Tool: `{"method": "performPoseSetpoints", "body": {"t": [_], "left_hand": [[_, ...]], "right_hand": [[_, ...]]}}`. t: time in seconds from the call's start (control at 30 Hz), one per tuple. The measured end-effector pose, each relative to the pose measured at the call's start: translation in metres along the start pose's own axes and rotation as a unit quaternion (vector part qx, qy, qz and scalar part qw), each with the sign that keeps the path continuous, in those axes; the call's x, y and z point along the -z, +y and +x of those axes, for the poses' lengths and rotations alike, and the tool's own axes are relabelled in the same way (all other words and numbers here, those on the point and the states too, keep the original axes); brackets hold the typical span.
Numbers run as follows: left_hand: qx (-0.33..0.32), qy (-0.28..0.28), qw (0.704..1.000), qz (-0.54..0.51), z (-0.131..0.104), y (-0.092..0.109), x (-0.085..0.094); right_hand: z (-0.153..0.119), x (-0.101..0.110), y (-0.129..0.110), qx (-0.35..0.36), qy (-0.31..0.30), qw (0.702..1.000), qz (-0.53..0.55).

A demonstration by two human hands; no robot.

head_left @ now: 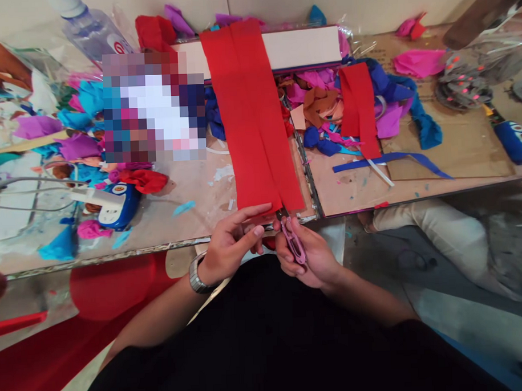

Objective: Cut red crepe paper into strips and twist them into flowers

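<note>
A long red strip of crepe-like paper or cloth (253,110) lies across the table, with a lengthwise slit or fold running down to its near edge. My right hand (308,254) is closed around pink-handled scissors (293,243), whose short visible blades meet the strip's near edge. My left hand (230,242), wearing a metal-banded wristwatch (198,274), rests its outstretched index finger along that same edge. Its thumb stands apart from the index finger, and the other fingers are partly curled. Most of the blades are hidden by the strip and my fingers.
Coloured scraps (322,105) and a smaller red strip (358,106) lie right of the long one. More scraps, a blue-and-white glue gun or similar tool (118,209) with a cable, and a bottle (95,30) stand left. Another person's leg (442,229) shows below the table at right.
</note>
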State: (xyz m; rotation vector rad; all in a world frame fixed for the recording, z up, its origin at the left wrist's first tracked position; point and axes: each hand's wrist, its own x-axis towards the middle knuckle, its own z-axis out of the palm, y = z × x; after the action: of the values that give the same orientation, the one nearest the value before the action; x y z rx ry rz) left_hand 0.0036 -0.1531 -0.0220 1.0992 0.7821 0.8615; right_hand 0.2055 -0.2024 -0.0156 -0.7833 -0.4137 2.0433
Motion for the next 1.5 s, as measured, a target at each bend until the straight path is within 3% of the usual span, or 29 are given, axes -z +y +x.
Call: {"method": "performPoseSetpoints", "body": {"t": [0.17,0.43,0.83,1.0,1.27,1.5], "left_hand": [[0.000,-0.029,1.000,-0.012,-0.004,-0.001,-0.001],[0.004,-0.021,1.000,-0.008,-0.007,0.001,-0.006],[-0.015,-0.048,0.999,-0.015,-0.010,-0.006,-0.001],[-0.048,-0.014,0.998,-0.041,0.003,-0.003,0.005],[0.074,0.055,0.995,-0.032,0.021,0.005,0.003],[0.086,0.071,0.993,-0.043,0.018,-0.001,0.002]], "right_hand": [[0.007,0.000,-0.001,0.025,-0.008,1.000,0.008],[0.015,-0.001,-0.004,0.025,-0.012,1.000,0.001],[0.020,-0.003,-0.005,0.035,0.019,0.999,-0.002],[0.020,-0.002,-0.004,0.047,0.028,0.999,0.003],[0.019,-0.002,-0.003,0.057,0.037,0.998,0.015],[0.019,-0.003,-0.003,0.055,0.039,0.998,0.007]]}}
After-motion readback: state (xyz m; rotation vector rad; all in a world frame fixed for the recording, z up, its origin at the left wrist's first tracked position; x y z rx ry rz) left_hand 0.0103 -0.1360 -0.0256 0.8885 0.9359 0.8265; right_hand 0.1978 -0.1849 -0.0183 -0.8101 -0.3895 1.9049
